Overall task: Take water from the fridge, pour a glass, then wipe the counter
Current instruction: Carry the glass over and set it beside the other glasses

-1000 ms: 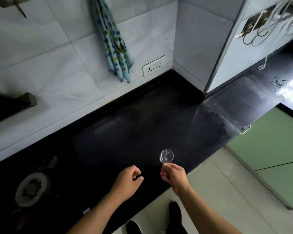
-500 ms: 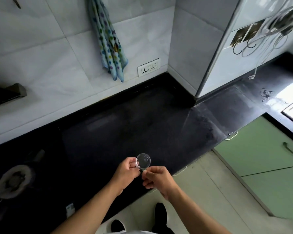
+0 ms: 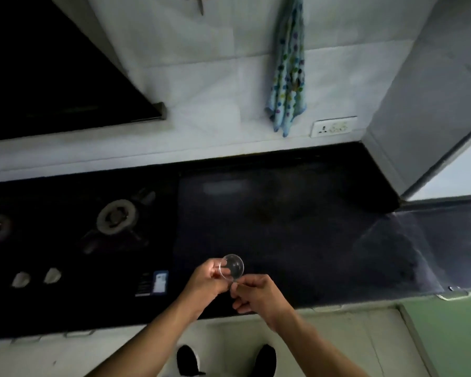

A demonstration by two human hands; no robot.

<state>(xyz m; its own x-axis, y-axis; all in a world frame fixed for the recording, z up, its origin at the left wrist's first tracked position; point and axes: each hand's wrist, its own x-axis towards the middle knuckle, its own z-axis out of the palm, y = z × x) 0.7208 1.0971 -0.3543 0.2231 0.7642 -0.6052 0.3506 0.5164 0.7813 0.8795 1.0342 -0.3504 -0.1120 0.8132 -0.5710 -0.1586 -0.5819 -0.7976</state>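
A: So we've got the glass (image 3: 231, 267) up over the front edge of the table (image 3: 297, 227), left hand (image 3: 206, 278) wrapped round its side, right hand (image 3: 256, 295) pinching at the rim or base, hard to say which.

B: Yeah, I'd set it down flat on the bare dark patch right of the stove (image 3: 114, 217), well back from the edge, before we go for the water. Clear glass on black stone is easy to knock.

A: No fridge or bottle anywhere in view. The spotted towel (image 3: 287, 77) on the wall might do for wiping.

B: Can't tell if the glass is empty or wet, it's too dim. The table's right end runs out of frame too.
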